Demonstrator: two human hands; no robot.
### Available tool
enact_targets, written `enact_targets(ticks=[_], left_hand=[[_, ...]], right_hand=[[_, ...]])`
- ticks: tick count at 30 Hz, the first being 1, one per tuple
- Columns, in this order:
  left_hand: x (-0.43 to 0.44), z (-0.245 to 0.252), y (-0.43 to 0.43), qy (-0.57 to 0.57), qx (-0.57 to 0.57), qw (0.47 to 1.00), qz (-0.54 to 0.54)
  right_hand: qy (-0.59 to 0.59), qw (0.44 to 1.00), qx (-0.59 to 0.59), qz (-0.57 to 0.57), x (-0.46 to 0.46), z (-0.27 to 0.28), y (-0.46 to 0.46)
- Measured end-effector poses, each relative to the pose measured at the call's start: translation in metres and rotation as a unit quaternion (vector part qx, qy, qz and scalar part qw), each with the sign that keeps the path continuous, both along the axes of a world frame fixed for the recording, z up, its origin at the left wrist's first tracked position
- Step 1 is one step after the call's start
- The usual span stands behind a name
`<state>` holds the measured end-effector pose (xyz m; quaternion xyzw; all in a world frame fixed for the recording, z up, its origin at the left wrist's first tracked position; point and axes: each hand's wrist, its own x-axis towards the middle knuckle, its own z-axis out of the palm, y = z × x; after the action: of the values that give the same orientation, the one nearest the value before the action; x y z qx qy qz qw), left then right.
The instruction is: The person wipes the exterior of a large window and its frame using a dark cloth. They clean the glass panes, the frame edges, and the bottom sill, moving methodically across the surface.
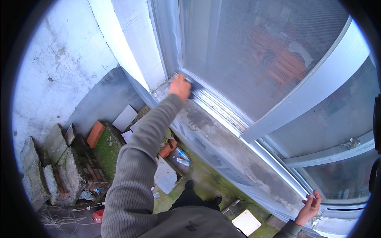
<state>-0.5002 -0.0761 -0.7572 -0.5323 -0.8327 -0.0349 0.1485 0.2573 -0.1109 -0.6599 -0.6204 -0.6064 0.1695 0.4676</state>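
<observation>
My left hand (180,87) is at the left end of the window's sliding track (220,107), its fingers closed on a dark cloth or pad (193,88) whose kind I cannot make out. The hand is slightly blurred. Beside it stands a window screen (220,59) in a white frame, with a wooden piece of furniture seen dimly through the mesh. My right hand (310,207) is at the lower right by the outer edge of the window frame, fingers bent, with nothing seen in it. A concrete sill (232,151) runs below the track between the hands.
Broken concrete slabs (65,169), a red brick (96,134) and a white tile (125,118) are piled at the left by the wall. Plastic bottles (182,154) lie on the mossy ground below the sill. A cream-coloured lid or board (246,223) lies near my feet.
</observation>
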Motion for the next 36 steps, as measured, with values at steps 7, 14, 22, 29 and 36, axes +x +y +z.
enact_targets(ticks=[7,14,22,29,36], left_hand=[[-0.052,0.024,0.002,-0.069,0.198,0.971,0.116],[-0.053,-0.015,0.036,0.036,0.059,0.984,0.163],[-0.044,0.028,0.051,-0.024,-0.143,0.982,0.119],[-0.061,0.042,0.047,-0.088,-0.166,0.970,0.154],[-0.073,0.035,0.047,-0.127,-0.124,0.978,0.111]], right_hand=[[0.023,0.998,-0.043,0.028,-0.029,-0.003,-0.025],[0.033,0.993,-0.076,0.081,-0.069,-0.011,-0.051],[0.078,0.984,-0.103,0.123,-0.102,-0.016,-0.065],[0.115,0.979,-0.120,0.114,-0.120,-0.010,-0.082],[0.156,0.968,-0.160,0.117,-0.125,-0.015,-0.087]])
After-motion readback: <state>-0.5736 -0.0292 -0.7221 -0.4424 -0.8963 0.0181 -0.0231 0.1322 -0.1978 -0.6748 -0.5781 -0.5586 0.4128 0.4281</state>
